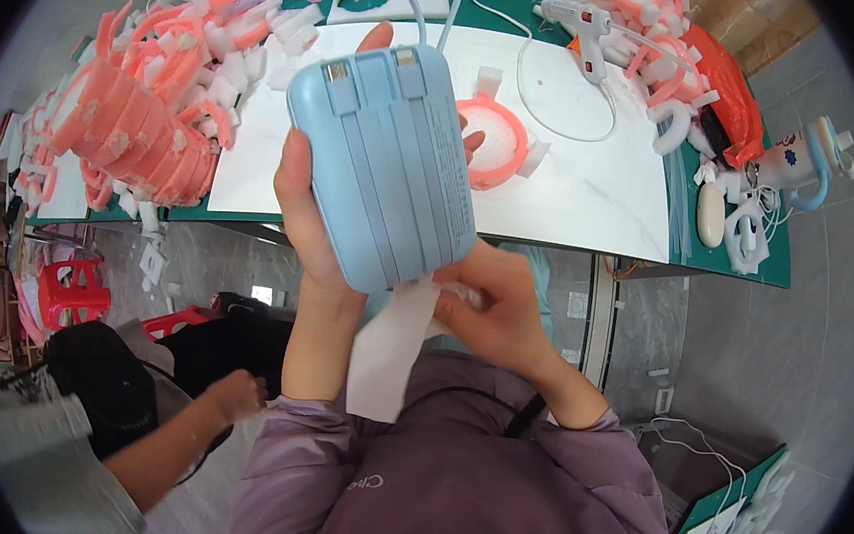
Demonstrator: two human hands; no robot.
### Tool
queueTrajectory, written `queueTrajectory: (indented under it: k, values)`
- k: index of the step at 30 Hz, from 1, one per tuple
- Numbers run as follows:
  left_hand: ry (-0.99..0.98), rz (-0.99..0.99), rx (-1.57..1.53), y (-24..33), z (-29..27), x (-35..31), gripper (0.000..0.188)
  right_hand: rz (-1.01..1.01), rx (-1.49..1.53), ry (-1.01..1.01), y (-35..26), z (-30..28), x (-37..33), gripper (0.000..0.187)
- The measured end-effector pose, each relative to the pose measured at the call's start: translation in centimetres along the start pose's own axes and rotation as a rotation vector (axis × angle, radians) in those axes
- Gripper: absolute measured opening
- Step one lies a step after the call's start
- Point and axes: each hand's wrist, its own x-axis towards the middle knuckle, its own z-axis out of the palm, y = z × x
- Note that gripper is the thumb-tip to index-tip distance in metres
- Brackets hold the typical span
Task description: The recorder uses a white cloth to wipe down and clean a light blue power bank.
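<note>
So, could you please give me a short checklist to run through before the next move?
1. Power bank gripped in left hand: ok.
2. White sheet pinched in right hand: ok.
3. Glue gun apart from both hands: ok.
4. Glue gun switched off: cannot tell.
5. Power bank's far face unmarked: cannot tell; it is turned away.
6. Table tidy: not ok; pink and white pieces are heaped on both sides.

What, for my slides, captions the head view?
Left hand holding rounded light-blue power bank; right hand pinching thin white sheet.
</note>
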Motion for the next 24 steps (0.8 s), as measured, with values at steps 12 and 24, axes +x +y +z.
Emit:
queueTrajectory:
  k: [12, 24]
  values:
    - [0.04, -0.149, -0.037, -1.7, -0.1, -2.2, 0.083, -0.229, -0.374, -0.131, 2.2, -1.7, -2.4, 0.025]
    - [0.017, -0.111, 0.085, -1.9, -0.1, -3.6, 0.096, -0.458, -0.554, 0.416, -3.0, -6.4, -1.3, 0.026]
